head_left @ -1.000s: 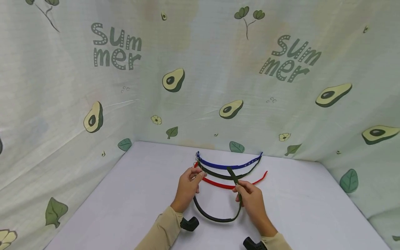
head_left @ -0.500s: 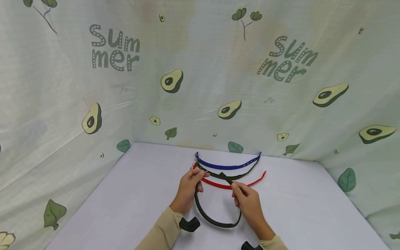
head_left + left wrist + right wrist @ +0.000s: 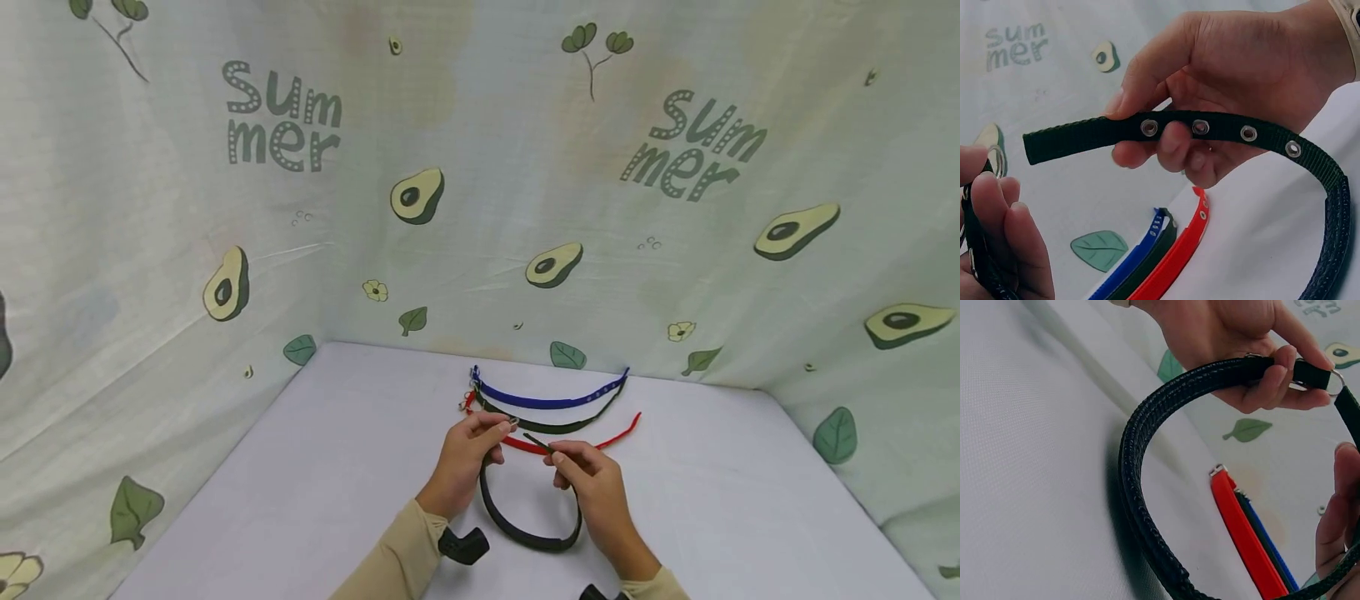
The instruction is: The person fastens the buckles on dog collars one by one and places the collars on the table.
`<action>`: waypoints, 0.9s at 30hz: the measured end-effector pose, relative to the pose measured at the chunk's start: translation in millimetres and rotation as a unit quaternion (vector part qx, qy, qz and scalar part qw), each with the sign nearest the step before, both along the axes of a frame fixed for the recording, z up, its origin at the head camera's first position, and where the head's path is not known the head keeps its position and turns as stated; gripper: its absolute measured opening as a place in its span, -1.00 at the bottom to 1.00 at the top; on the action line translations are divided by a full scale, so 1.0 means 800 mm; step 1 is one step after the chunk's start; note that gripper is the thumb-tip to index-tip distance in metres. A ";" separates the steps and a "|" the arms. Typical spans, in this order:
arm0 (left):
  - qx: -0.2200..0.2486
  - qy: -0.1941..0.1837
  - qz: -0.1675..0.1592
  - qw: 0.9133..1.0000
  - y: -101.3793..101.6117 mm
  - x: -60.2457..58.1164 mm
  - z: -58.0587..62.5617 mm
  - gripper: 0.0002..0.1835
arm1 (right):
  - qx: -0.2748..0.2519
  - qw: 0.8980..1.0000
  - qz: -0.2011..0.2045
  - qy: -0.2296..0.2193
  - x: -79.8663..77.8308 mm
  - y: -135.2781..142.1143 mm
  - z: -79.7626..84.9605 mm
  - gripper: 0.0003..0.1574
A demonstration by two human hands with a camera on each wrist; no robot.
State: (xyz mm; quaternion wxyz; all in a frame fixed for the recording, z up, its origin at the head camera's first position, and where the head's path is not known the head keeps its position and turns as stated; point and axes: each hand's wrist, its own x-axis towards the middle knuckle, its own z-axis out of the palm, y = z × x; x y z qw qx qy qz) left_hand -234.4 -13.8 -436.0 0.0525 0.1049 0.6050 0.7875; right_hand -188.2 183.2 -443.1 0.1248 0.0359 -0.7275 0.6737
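A dark green pet collar (image 3: 525,537) hangs in a loop between both hands, padded along its middle. My left hand (image 3: 463,462) pinches the buckle end, where a metal buckle (image 3: 1337,381) sticks out past the fingertips. The right hand (image 3: 596,492) pinches the strap near its free end, thumb on one side and fingers on the other. Metal eyelets (image 3: 1248,133) run along this strap in the left wrist view. In the right wrist view the strap tip overlaps the buckle; in the head view the two ends are close together.
Behind the hands lie a blue collar (image 3: 540,403), another dark green collar (image 3: 555,428) and a red collar (image 3: 619,435), spread in curves on the white table (image 3: 360,433). A patterned cloth (image 3: 480,208) rises at the back and sides. Black camera mounts (image 3: 463,546) sit at the wrists.
The collar's strap end has tipped down from upright towards the buckle. My left hand has shifted right, so the two ends are closer and the loop is narrower.
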 end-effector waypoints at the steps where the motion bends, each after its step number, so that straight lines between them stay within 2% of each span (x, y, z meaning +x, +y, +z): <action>1: -0.003 0.002 -0.003 1.000 0.001 0.001 0.001 -0.64 | -0.003 1.000 0.001 0.002 0.000 -0.001 0.001 -0.82; 14: -0.023 0.014 -0.027 0.999 0.004 0.007 0.007 -0.65 | -0.012 1.000 0.007 0.026 0.001 -0.006 0.000 -0.76; 21: -0.018 0.009 -0.051 0.999 0.006 0.010 0.013 -0.66 | -0.080 0.997 0.013 0.000 0.002 -0.010 0.004 -0.69; 27: -0.022 0.010 -0.061 0.998 0.008 0.014 0.014 -0.62 | -0.098 0.995 0.023 -0.013 0.005 -0.014 0.008 -0.63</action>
